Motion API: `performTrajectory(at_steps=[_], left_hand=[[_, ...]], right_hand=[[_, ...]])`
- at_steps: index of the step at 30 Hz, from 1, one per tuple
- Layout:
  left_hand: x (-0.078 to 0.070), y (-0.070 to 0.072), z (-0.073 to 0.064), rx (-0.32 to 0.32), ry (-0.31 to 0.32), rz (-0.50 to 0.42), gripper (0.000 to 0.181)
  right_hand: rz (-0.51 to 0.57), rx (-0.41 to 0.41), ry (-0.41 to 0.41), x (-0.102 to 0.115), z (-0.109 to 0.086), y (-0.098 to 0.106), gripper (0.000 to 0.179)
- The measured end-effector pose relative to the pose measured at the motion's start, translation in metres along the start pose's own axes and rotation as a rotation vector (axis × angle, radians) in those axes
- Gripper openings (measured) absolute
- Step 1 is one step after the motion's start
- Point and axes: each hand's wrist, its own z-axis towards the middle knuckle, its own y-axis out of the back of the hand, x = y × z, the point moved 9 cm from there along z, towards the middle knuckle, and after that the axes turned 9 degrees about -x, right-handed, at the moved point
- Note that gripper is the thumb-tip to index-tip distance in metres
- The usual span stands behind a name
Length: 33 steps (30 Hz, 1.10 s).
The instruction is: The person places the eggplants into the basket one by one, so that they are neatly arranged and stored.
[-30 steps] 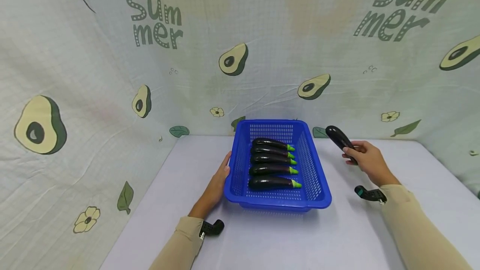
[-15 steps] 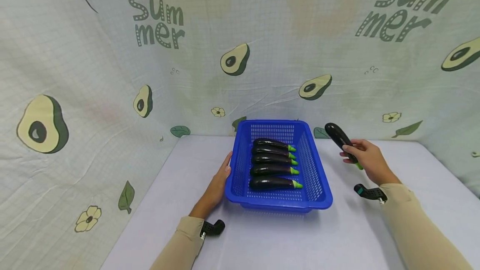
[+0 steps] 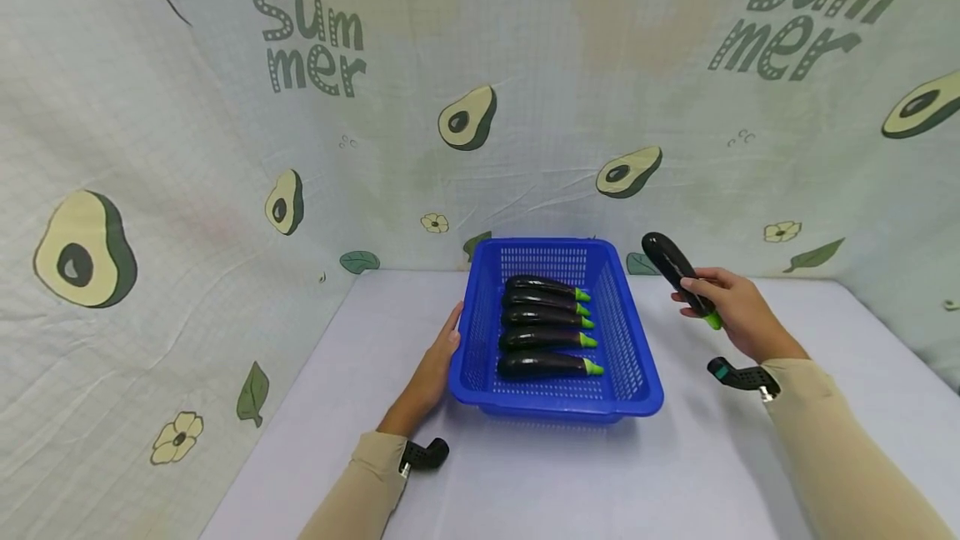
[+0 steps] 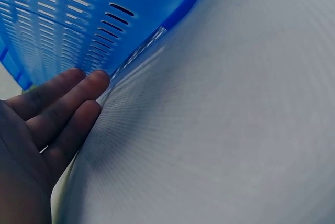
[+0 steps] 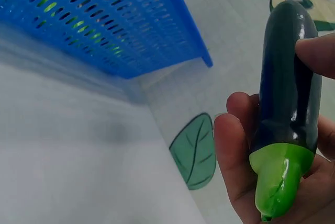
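Note:
My right hand point(image 3: 742, 315) holds a glossy dark eggplant point(image 3: 666, 258) above the table, right of the blue basket point(image 3: 558, 407). In the right wrist view, the thumb lies over the eggplant's dark body point(image 5: 285, 77) while the fingers curl beneath it, and its bright green stem end points toward the wrist. Several more eggplants point(image 3: 543, 339) lie side by side in the basket, green ends to the right. At the basket's left side rests my left hand point(image 3: 429, 373); its fingers point(image 4: 68, 103) reach out nearly straight against the slotted wall in the left wrist view.
A white table point(image 3: 525, 490) carries the basket. Behind it hangs a pale cloth point(image 3: 540, 40) printed with avocados, leaves and lettering, reaching down to the table's back edge. Each wrist wears a small black camera mount point(image 3: 738, 375).
My right hand has risen slightly and moved a little left with the eggplant, whose green end has come into sight. The left hand and the basket keep their places.

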Motion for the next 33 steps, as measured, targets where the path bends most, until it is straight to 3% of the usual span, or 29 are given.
performTrajectory(at_steps=[6,11,20,27,33], left_hand=[[-0.029,0.001,-0.006,0.054,0.015,0.019,0.054],[-0.03,0.001,-0.006,0.05,0.006,-0.007,0.054],[-0.026,0.002,-0.006,0.043,0.009,0.01,0.054],[0.007,-0.001,0.002,0.001,-0.004,0.019,0.053],[0.009,-0.001,0.003,-0.031,-0.017,0.009,0.054]], right_hand=[[-0.028,0.022,0.006,0.01,0.0,-0.006,0.07],[-0.038,0.046,0.026,0.016,0.0,-0.01,0.069],[-0.077,0.086,0.048,0.03,-0.002,-0.027,0.069],[-0.112,0.129,0.071,0.039,-0.002,-0.036,0.064],[-0.147,0.142,0.091,0.047,-0.005,-0.042,0.063]])
